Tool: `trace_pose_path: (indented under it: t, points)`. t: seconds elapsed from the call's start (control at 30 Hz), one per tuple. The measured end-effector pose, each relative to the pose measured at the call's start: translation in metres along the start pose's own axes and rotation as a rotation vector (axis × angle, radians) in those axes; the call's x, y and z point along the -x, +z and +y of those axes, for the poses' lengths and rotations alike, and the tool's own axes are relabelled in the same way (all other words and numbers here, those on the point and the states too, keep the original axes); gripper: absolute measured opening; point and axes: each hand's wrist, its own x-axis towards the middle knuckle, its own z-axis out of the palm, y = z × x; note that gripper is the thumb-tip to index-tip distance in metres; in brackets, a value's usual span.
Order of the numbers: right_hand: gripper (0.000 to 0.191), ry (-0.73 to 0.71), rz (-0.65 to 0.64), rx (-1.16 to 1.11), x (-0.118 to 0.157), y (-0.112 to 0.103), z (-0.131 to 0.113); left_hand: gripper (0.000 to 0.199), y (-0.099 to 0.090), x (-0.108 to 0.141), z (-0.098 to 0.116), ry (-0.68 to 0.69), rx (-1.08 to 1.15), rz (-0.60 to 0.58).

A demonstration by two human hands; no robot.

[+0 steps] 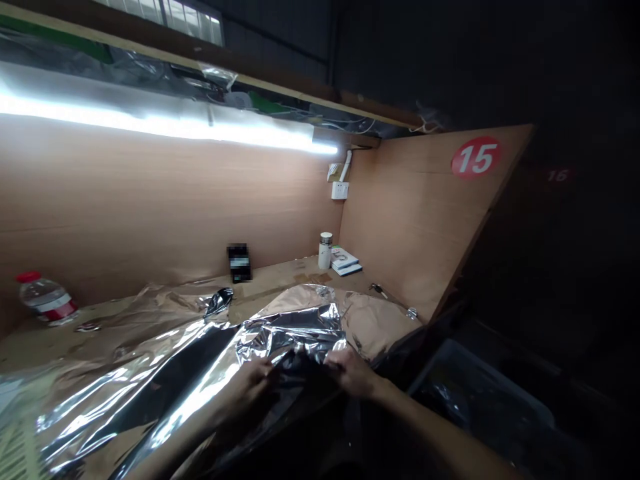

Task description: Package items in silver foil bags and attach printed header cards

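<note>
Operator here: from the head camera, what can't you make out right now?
- Head view: the black object by the back wall is pixelated, so its kind is unreadable.
- Head view: folds and shadow hide whether the left hand and right hand grip the foil sheet.
- Head view: shadow and the lower edge obscure the bin and its contents.
- Head view: the metal item is too small to identify.
</note>
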Motion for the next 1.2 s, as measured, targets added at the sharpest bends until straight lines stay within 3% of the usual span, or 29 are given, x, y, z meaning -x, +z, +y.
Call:
trace_pose_path:
  t: [0.07, 0.17, 0.23, 0.3, 0.33, 0.4, 0.47, 0.53, 0.6, 0.7, 0.77, 0.87, 0.9, 0.97, 1.07, 1.2]
  points:
    - [0.031, 0.212, 0.023, -0.005, -0.027, -0.004, 0.004, 0.049, -0.004, -0.013, 0.0, -0.173, 0.004, 0.087]
    - [0.024, 0.416, 0.037, 0.036, -0.057, -0.011, 0.0, 0.034, -0.003, -0.026, 0.004, -0.294, -0.123, 0.203]
    - [0.025, 0.515, 0.07, 0.087, -0.065, -0.012, -0.01, 0.038, 0.004, -0.03, 0.005, -0.26, -0.218, 0.284]
    - [0.037, 0.564, 0.133, 0.146, -0.063, -0.011, -0.026, 0.04, 0.013, -0.036, 0.002, -0.09, -0.261, 0.304]
    - [0.044, 0.523, 0.163, 0.189, -0.059, -0.009, -0.034, 0.038, 0.016, -0.039, -0.001, 0.011, -0.257, 0.279]
    - [0.061, 0.286, 0.164, 0.296, -0.048, -0.004, -0.051, 0.035, 0.019, -0.042, -0.007, 0.147, -0.224, 0.165]
    - [0.075, -0.029, 0.072, 0.391, -0.032, 0.002, -0.063, 0.037, 0.015, -0.035, -0.01, 0.165, -0.214, 0.057]
    - [0.081, -0.21, -0.056, 0.431, -0.011, 0.009, -0.067, 0.039, 0.007, -0.016, -0.006, 0.183, -0.209, -0.024]
    - [0.077, -0.268, -0.136, 0.446, 0.013, 0.014, -0.067, 0.049, -0.002, 0.013, 0.002, 0.235, -0.193, -0.117]
    - [0.047, -0.315, -0.173, 0.406, 0.038, 0.008, -0.062, 0.091, -0.016, 0.052, 0.016, 0.275, -0.167, -0.228]
    - [0.026, -0.275, -0.212, 0.274, 0.038, -0.007, -0.055, 0.082, -0.024, 0.063, 0.02, 0.264, -0.11, -0.236]
    - [0.007, -0.056, -0.295, -0.099, 0.009, -0.034, -0.035, 0.037, -0.036, 0.053, 0.015, 0.175, 0.09, -0.179]
    - [0.01, 0.036, -0.302, -0.214, -0.005, -0.041, -0.027, 0.033, -0.039, 0.045, 0.01, 0.104, 0.158, -0.165]
    - [0.023, 0.172, -0.293, -0.347, -0.032, -0.048, -0.01, 0.052, -0.045, 0.027, -0.001, -0.098, 0.214, -0.164]
    - [0.031, 0.262, -0.255, -0.344, -0.062, -0.041, 0.011, 0.057, -0.052, 0.006, -0.016, -0.326, 0.118, -0.175]
    - [0.025, 0.353, -0.234, -0.298, -0.077, -0.023, 0.024, 0.024, -0.057, -0.014, -0.01, -0.335, -0.044, -0.09]
